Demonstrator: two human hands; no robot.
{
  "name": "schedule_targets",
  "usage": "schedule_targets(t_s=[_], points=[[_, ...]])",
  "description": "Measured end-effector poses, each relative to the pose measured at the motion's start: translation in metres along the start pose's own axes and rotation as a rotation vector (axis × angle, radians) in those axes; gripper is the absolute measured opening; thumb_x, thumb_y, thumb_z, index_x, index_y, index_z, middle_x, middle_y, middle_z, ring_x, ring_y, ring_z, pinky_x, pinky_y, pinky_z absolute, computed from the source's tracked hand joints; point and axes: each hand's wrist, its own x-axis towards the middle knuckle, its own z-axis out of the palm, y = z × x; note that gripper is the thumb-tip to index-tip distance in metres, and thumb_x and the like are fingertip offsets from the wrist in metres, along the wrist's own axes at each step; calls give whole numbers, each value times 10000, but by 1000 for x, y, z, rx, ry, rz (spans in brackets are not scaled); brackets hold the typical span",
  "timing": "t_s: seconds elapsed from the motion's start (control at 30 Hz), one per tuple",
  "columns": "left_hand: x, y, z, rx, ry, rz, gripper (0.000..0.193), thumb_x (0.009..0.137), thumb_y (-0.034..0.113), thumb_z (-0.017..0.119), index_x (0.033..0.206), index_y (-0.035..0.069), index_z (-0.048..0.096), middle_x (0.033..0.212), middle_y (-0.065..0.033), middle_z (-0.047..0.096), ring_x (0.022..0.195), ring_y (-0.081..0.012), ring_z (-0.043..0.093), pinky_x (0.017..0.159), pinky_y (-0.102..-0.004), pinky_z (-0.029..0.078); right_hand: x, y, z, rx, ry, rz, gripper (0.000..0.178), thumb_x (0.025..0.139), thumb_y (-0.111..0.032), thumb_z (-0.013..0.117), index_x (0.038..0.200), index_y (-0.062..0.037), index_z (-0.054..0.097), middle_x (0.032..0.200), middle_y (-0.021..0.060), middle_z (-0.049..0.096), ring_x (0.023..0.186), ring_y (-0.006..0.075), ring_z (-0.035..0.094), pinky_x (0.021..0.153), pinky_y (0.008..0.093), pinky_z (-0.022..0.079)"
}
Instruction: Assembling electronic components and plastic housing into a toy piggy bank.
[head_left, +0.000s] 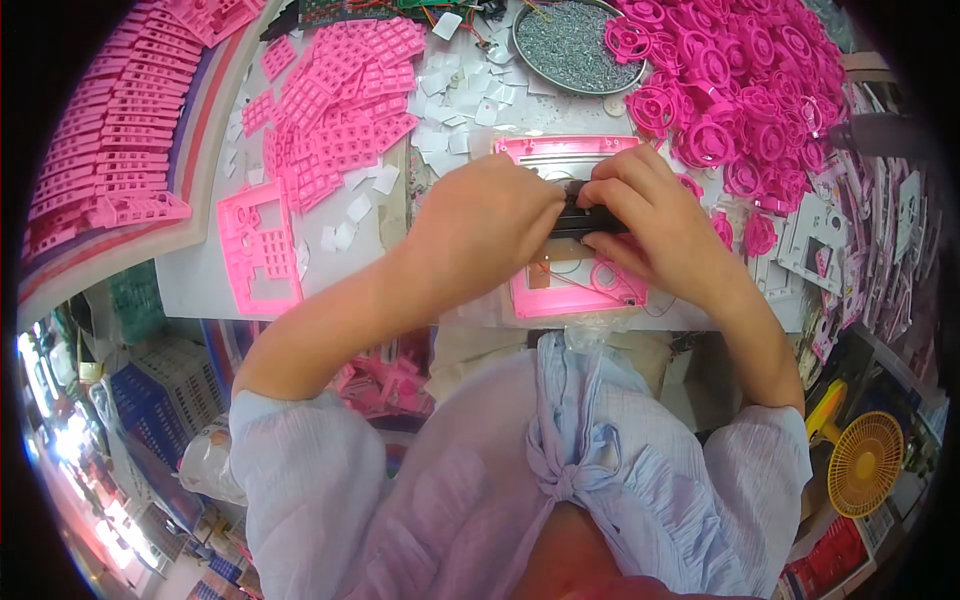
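Over a pink plastic frame [570,302] on the table, both hands close on a small black plastic part [583,222]. My left hand [495,222] pinches its left end, the fingertips partly hidden behind the knuckles. From the other side, my right hand [655,215] grips it with fingers on top and the thumb below. Thin wires and a pink ring [607,275] lie in the lower part of the frame. I cannot tell whether the black part touches the frame.
Pink keypad pieces [335,110] and white squares [440,100] lie left of the hands, near another pink frame [258,250]. A round tray of screws [545,75] and a heap of pink ring parts [730,80] are behind. White panels [815,240] stand right; a yellow fan [865,465] is lower right.
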Motion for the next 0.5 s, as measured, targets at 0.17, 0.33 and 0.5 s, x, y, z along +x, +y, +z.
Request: schedule_targets(t_s=[0.17,0.33,0.5], points=[[19,-1,-4,-339,-141,-288,193,889,158,722,980,-9,753,790,-129,735,680,-235,705,647,-336,543,-2,-17,3,-144,29,53,394,696,-90,787,1053,-31,630,1047,104,585,1060,323,549,908,424,500],[37,-11,-7,-414,-233,-262,188,871,146,724,957,-19,749,796,-153,739,689,-214,714,663,-330,553,-2,-38,7,-456,26,90,365,734,-139,712,1073,-18,650,1022,89,604,1048,296,551,925,417,482],[52,-8,-9,-371,-330,-258,196,872,168,723,933,-17,737,791,-154,735,692,-208,712,670,-330,550,-3,-42,3,-571,-3,91,334,757,-170,705,1059,-32,674,1029,91,615,1044,286,552,927,408,468]])
